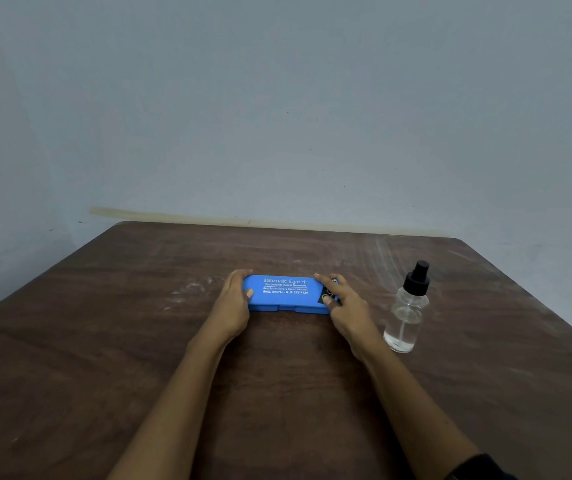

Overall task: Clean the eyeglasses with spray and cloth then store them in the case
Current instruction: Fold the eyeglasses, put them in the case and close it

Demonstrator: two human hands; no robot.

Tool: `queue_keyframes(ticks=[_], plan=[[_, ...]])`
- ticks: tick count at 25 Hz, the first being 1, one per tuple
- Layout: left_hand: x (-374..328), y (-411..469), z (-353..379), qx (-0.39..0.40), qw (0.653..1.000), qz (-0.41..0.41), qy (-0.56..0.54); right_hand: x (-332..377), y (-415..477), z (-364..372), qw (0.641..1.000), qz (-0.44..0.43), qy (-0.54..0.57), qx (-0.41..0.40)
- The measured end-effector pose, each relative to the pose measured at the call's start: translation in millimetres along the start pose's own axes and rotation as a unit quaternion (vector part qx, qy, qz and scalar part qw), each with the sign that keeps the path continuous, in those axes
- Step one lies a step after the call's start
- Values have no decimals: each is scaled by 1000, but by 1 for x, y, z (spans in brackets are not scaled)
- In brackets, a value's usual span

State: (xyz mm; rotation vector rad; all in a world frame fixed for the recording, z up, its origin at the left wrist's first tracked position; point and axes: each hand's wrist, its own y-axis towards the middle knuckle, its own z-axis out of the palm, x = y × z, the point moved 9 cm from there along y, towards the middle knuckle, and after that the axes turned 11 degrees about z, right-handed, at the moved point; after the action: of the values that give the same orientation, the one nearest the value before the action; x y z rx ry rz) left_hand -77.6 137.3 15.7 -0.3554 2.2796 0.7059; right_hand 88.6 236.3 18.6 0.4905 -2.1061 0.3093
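A blue glasses case [286,294] with white lettering lies closed and flat in the middle of the brown wooden table [104,341]. My left hand [234,303] grips its left end, thumb on the lid. My right hand [345,306] holds its right end, with the fingers spread over the lid. A clear spray bottle [406,315] with a black pump top stands upright to the right of my right hand, apart from it. No eyeglasses or cloth show in the head view.
A plain pale wall [277,116] rises just behind the table's far edge. White smudges mark the tabletop left of the case and near the far right corner.
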Motion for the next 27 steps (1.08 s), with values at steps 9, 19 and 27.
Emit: queue_keyframes(ticks=[9, 19, 27], plan=[[-7, -23, -14, -94, 995, -25, -7, -20, -15, -7, 990, 41, 111, -74], [-21, -42, -13, -64, 998, -7, -21, 6, -41, -3, 990, -71, -112, -57], [-16, -38, -9, -47, 998, -40, -19, 8, -41, 0, 980, -77, -169, -72]])
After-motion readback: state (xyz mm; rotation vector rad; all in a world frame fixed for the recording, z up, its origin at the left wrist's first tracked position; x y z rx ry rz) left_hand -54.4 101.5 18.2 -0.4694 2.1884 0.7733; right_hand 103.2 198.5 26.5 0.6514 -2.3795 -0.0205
